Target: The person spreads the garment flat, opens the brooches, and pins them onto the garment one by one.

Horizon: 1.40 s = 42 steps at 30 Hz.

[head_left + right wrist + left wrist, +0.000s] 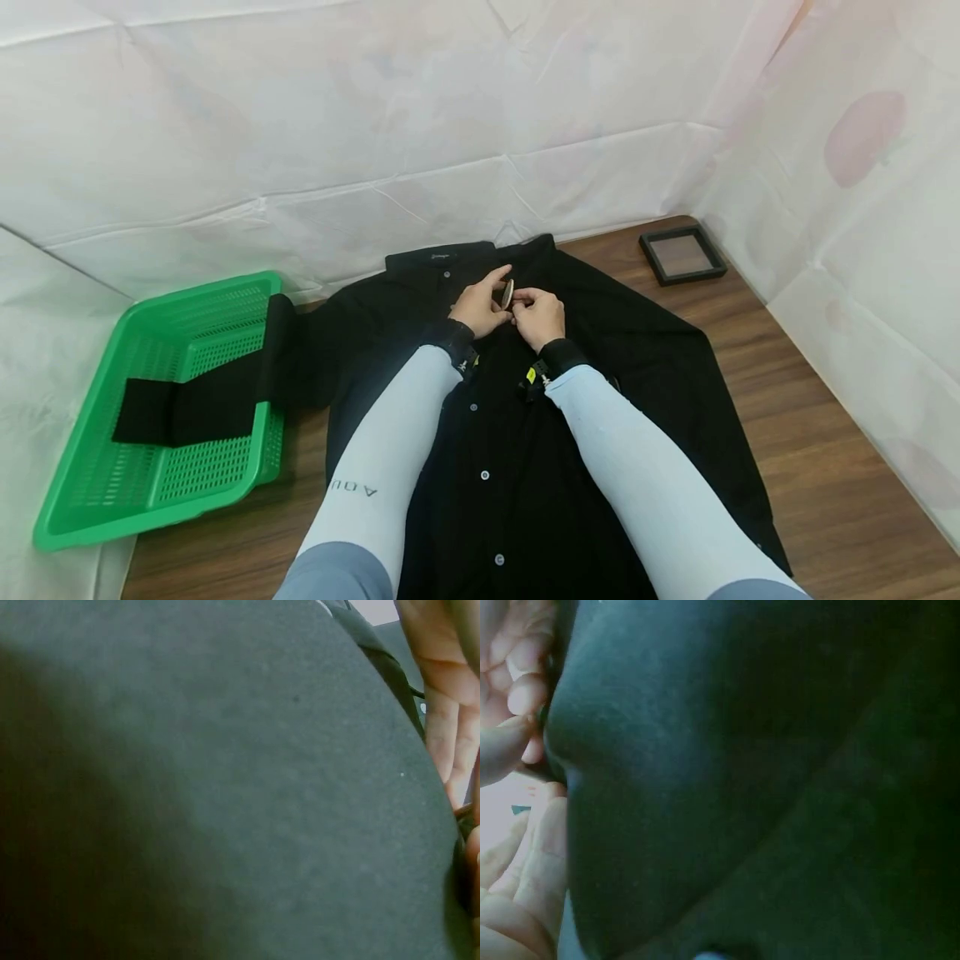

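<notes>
A black button-up shirt (442,533) lies front up, its collar toward the back wall. Over its upper chest, a small round badge (507,293) with a pale face and thin rim shows nearly edge-on between the hands. My left hand (480,307) holds it from the left with thumb and index finger. From the right, my right hand (542,318) pinches at its side with bent fingers. Dark cloth (705,765) fills most of the left wrist view, with fingers (544,855) at its left margin. Cloth (225,765) likewise hides the contact in the right wrist view.
A green plastic basket (82,467) stands at the left, with one shirt sleeve (217,400) draped over its rim into it. At the back right of the wooden table (810,450) lies a black square frame (645,243). Pale sheets (300,108) hang behind and to the right.
</notes>
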{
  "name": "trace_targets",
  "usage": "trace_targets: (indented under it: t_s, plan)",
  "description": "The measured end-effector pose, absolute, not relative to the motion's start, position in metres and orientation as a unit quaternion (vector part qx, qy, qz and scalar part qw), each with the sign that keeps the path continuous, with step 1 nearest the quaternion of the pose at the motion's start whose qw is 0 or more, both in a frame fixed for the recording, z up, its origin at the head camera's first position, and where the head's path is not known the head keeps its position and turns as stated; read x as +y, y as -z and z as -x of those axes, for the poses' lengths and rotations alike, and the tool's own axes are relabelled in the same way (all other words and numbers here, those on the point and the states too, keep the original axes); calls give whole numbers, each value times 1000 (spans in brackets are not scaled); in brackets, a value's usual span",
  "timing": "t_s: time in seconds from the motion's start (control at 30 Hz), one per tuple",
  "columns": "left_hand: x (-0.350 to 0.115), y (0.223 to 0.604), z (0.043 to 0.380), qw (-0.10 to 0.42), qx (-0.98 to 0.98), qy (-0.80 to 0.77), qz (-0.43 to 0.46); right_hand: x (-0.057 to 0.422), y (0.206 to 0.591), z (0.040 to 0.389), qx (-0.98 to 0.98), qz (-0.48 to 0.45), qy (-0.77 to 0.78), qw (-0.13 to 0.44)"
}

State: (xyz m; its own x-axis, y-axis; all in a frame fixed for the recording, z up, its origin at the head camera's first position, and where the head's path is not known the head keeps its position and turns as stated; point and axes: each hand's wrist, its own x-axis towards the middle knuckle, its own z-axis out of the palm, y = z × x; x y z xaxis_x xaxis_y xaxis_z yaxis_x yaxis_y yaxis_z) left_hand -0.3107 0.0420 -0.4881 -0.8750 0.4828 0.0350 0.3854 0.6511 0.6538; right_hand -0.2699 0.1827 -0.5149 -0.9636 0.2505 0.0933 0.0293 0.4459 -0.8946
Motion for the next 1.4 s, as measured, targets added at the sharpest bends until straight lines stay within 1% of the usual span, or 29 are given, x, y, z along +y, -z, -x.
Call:
trace_targets:
  t_s: [0.27,0.37,0.47,0.57,0.67,0.87,0.97,1.17,1.27,1.4]
  plan:
    - [37,482,312,59,934,-253,-246,194,522,275,-837,126,-518,125]
    - [36,482,313,63,944,-208,-246,204,525,277,-839,140,-510,128]
    - [38,485,315,70,949,-176,-251,217,526,278,-836,146,-515,119]
    - [41,489,316,84,951,-154,-256,232,524,277,-838,137,-520,96]
    - [42,494,316,98,950,-133,-264,248,519,273,-866,112,-481,75]
    - [44,502,324,92,951,-111,-274,269,511,265,-956,-13,-288,56]
    - [49,502,328,98,953,-108,-266,270,512,267,-975,-58,-212,31]
    - [57,506,333,111,956,-83,-260,272,515,273,-986,-74,-141,-55]
    - [57,509,333,111,956,-77,-259,275,517,274,-985,-84,-126,-79]
    - [55,510,333,115,958,-69,-255,279,518,272,-985,-99,-103,-94]
